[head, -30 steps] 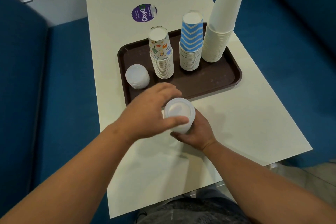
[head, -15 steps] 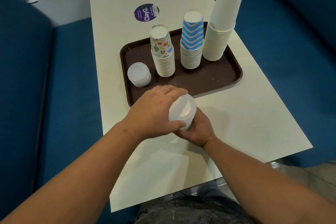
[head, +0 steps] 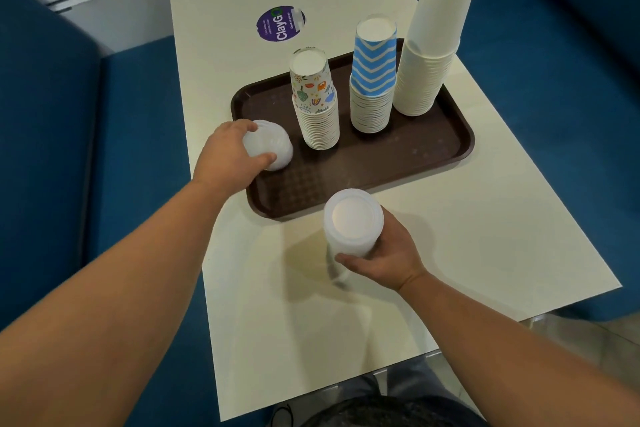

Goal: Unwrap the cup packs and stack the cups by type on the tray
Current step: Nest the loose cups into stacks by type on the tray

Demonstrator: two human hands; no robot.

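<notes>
A brown tray (head: 433, 156) holds three upside-down paper cup stacks: a cartoon-print stack (head: 315, 100), a blue zigzag stack (head: 372, 76) and a tall plain white stack (head: 434, 31). At the tray's left edge sits a short stack of translucent plastic cups (head: 272, 144); my left hand (head: 230, 158) grips it from the left with thumb and fingers around it. In front of the tray, on the table, my right hand (head: 388, 258) holds a second stack of translucent plastic cups (head: 351, 222) from the side.
The long cream table (head: 485, 236) has a purple round sticker (head: 280, 24) beyond the tray. Blue bench seats (head: 114, 121) flank the table on both sides. The table's right edge runs close past the tall white stack.
My left hand left the stack held in front of me and moved up-left onto the small plastic cup stack on the tray. My right hand still holds the other stack.
</notes>
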